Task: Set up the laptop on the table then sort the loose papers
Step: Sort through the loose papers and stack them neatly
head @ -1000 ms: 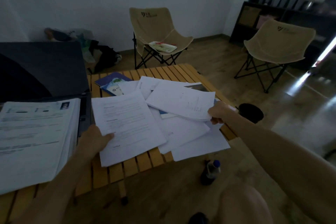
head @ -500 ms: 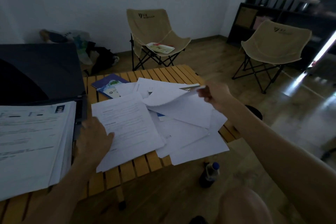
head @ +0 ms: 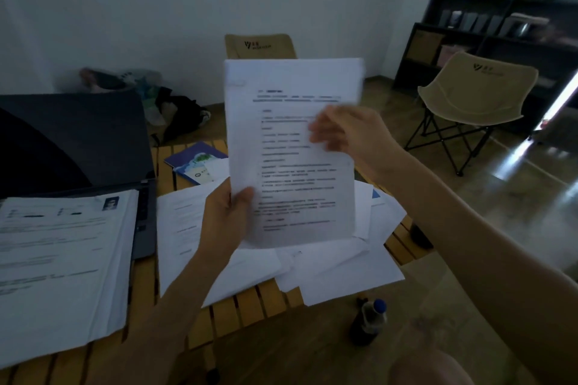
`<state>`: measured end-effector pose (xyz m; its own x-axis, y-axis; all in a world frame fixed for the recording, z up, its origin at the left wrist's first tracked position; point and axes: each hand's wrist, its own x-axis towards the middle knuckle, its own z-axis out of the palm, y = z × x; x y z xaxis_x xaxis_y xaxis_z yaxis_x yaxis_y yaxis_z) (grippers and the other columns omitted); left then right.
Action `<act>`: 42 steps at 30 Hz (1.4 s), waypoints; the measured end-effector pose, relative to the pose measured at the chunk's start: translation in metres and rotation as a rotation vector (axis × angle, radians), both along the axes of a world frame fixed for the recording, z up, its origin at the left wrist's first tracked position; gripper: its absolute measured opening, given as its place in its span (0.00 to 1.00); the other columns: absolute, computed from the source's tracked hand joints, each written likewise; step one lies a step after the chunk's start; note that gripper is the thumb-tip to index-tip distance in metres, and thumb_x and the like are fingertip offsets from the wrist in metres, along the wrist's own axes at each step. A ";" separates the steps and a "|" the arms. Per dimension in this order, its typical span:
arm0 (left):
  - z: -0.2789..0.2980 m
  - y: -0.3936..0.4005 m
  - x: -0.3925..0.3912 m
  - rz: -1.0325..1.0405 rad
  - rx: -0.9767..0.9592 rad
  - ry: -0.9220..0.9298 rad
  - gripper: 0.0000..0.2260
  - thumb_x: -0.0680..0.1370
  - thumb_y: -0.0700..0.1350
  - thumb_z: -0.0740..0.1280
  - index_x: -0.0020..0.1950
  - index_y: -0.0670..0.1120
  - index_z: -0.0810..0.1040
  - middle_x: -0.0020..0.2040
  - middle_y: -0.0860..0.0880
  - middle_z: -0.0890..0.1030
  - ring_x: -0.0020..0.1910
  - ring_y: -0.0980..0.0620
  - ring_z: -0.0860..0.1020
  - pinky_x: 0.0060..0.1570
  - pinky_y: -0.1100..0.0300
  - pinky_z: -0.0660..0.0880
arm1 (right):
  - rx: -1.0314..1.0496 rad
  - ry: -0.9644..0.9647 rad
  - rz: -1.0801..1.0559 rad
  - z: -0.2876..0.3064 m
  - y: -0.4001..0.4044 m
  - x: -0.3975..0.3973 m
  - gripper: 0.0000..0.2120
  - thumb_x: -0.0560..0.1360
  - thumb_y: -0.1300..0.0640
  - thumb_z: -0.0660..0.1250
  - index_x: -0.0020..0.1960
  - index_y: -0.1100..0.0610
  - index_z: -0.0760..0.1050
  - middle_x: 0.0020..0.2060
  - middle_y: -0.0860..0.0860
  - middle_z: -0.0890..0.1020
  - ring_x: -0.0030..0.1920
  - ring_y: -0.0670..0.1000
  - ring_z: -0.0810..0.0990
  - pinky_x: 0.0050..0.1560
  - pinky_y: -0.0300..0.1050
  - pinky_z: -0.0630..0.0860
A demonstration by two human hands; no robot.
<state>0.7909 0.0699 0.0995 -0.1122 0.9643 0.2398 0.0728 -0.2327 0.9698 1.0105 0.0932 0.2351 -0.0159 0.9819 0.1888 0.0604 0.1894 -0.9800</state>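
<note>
A printed sheet [head: 291,159] stands upright in the air above the slatted wooden table [head: 247,306]. My left hand [head: 225,219] pinches its lower left edge. My right hand [head: 350,131], blurred, is at the sheet's right side with fingers over the page; whether it grips is unclear. Loose white papers [head: 328,269] lie scattered on the table beneath. An open dark laptop [head: 72,141] sits at the left, and a thick stack of papers [head: 59,266] covers its keyboard.
A blue booklet [head: 197,159] lies at the table's far side. A dark bottle with a blue cap [head: 369,322] stands on the floor by the table. Two beige folding chairs [head: 475,94] stand beyond, with black shelving at the right wall and bags against the back wall.
My right hand lifted a sheet off the scattered pile and raised it upright. My left hand left the paper it was pressing on the table and took the sheet's lower left edge.
</note>
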 end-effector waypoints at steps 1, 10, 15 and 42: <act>-0.003 0.001 -0.003 0.026 -0.022 -0.034 0.13 0.82 0.41 0.62 0.66 0.47 0.78 0.56 0.53 0.83 0.53 0.55 0.81 0.51 0.57 0.78 | -0.040 -0.026 -0.132 -0.017 0.007 0.009 0.11 0.82 0.56 0.63 0.49 0.63 0.80 0.46 0.59 0.86 0.43 0.57 0.84 0.42 0.47 0.79; -0.028 0.011 -0.043 0.189 -0.200 -0.139 0.10 0.80 0.41 0.67 0.48 0.57 0.80 0.48 0.58 0.82 0.49 0.56 0.80 0.47 0.61 0.75 | -0.699 -1.072 -0.453 -0.188 0.045 0.087 0.36 0.72 0.37 0.71 0.67 0.62 0.68 0.60 0.60 0.76 0.60 0.60 0.76 0.59 0.54 0.74; -0.029 0.011 -0.054 0.235 -0.261 -0.193 0.05 0.80 0.41 0.67 0.51 0.50 0.80 0.49 0.53 0.83 0.48 0.53 0.80 0.47 0.60 0.76 | -0.698 -0.950 -0.469 -0.199 0.055 0.093 0.26 0.73 0.45 0.73 0.60 0.62 0.71 0.53 0.58 0.77 0.53 0.58 0.77 0.57 0.53 0.77; -0.033 0.010 -0.063 -0.096 -0.521 -0.445 0.21 0.81 0.60 0.59 0.63 0.46 0.77 0.60 0.44 0.81 0.57 0.44 0.80 0.55 0.49 0.76 | 0.764 -0.863 -0.330 -0.115 -0.028 -0.017 0.09 0.81 0.60 0.62 0.58 0.59 0.78 0.46 0.50 0.83 0.43 0.42 0.82 0.44 0.35 0.79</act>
<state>0.7281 0.0801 0.0670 -0.0014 0.9518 -0.3067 -0.3561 0.2861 0.8896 0.9938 0.0656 0.1201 -0.1929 0.6012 0.7754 0.7973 0.5566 -0.2332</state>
